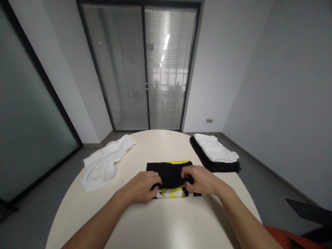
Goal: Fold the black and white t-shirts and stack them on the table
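A black garment (169,174) with a yellow and white print lies folded on the table in front of me. Its printed part shows along the near edge, and a yellow strip shows at the far edge. My left hand (145,186) pinches the near left corner of the black fold. On the other side, my right hand (199,179) grips the fold's near right edge with curled fingers. What kind of garment it is, I cannot make out.
A crumpled white garment (106,160) lies at the table's left. Folded black clothes (215,166) with a folded white one (216,148) on top are stacked at the right. The round cream table (160,141) has a red and black chair (285,237) at its lower right.
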Demonstrator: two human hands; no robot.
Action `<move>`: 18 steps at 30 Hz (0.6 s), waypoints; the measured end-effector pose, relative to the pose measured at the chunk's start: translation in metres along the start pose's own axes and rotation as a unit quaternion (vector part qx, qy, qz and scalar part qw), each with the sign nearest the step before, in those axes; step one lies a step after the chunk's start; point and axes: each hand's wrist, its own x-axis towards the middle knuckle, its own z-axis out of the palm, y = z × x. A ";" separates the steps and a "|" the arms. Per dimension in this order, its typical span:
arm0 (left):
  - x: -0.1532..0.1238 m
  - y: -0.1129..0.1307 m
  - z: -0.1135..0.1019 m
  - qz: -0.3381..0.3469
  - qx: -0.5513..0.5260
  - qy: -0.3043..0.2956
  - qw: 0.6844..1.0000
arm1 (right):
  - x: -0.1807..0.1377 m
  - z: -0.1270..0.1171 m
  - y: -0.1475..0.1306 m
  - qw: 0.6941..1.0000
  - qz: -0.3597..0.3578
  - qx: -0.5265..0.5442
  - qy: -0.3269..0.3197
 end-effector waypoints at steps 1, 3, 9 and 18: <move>0.000 -0.001 0.000 -0.001 -0.002 0.003 1.000 | -0.001 0.001 0.002 1.000 0.002 0.012 -0.012; -0.001 -0.001 -0.001 0.000 -0.007 0.001 1.000 | -0.001 0.004 0.005 0.998 0.016 0.041 -0.051; 0.002 0.002 -0.001 -0.026 -0.046 0.022 0.998 | 0.005 0.005 0.003 0.997 -0.003 0.073 -0.001; -0.003 -0.023 0.023 -0.090 -0.053 -0.046 0.994 | 0.016 0.039 0.009 0.993 0.073 0.054 -0.080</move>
